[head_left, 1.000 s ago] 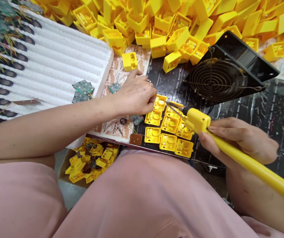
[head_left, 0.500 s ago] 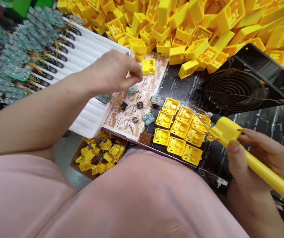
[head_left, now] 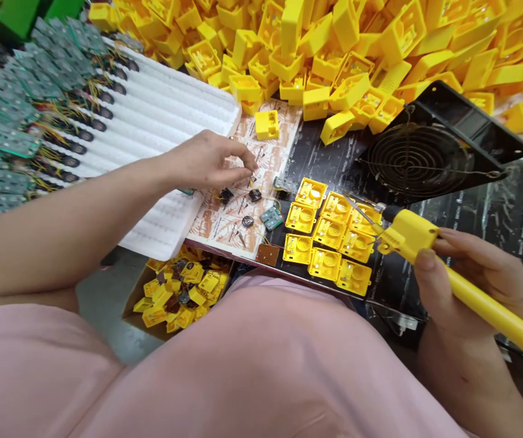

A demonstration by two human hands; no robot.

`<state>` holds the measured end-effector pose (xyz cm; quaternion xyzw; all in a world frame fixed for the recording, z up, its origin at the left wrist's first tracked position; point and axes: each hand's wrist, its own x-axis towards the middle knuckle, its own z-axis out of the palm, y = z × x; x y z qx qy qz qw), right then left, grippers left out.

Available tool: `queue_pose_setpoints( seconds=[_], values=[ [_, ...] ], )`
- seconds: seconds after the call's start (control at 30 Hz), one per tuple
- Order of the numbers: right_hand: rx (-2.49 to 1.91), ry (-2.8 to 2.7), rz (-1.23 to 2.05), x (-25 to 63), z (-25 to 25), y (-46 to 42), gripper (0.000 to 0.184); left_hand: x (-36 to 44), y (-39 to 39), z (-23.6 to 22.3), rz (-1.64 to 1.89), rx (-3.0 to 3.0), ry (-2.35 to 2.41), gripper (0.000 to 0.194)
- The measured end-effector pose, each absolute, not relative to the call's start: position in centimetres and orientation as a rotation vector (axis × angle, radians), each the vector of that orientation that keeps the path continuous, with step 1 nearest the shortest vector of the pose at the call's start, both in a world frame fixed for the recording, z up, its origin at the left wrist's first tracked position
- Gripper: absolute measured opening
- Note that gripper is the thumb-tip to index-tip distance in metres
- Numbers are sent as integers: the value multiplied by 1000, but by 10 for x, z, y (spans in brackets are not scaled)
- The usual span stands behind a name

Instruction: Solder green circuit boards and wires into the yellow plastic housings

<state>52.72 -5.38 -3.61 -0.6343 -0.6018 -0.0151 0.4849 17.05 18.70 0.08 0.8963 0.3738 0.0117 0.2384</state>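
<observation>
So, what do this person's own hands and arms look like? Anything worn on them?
Both are ordinary human hands, the left and the right, each with fingers and a thumb, and no gloves. The forearms show no sleeves, and I see no watch or bracelet at the wrists. Any ring is too hard to make out.

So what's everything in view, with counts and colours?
Casings: nine, yellow, centre
Heaped casings: many, yellow, top
Boxed parts: many, mostly yellow, lower left
Fan: one, black, right
Foam slab: one, white, left
Circuit boards: many, green, far left
Round parts: many, black, on slab
Small boards: several, green and brown, beside casings
Loose parts: several, black, centre
Worktop: one, mostly black, beneath casings
Tool: one, yellow, right
Left hand: one, bare, centre
Right hand: one, bare, on tool
Lap: one, pink-clothed, bottom
</observation>
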Motion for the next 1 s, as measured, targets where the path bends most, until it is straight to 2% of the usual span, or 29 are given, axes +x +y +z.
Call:
queue_pose_setpoints(
  seconds=[0.13,0.27,0.5,0.73,0.8,0.93,1.0],
  values=[
    [-1444,-1489,-74,531,-37,-54,50,205,171,14,248,2195,1005,27],
    [-1458,-1485,-1,534,-34,-60,48,245,154,14,304,2177,917,28],
    [-1480,-1422,-9,547,-44,-70,37,281,140,-13,128,2539,919,27],
    [-1353,-1505,17,544,-47,-63,61,288,138,-23,61,2647,929,30],
    [-1277,-1586,33,542,-44,-60,56,287,136,-22,53,2638,886,29],
    [-1170,-1727,96,537,-34,-52,23,287,135,-18,-13,2660,842,28],
    [-1150,-1795,110,535,-28,-47,20,289,135,-16,-62,2699,834,28]
  ],
)
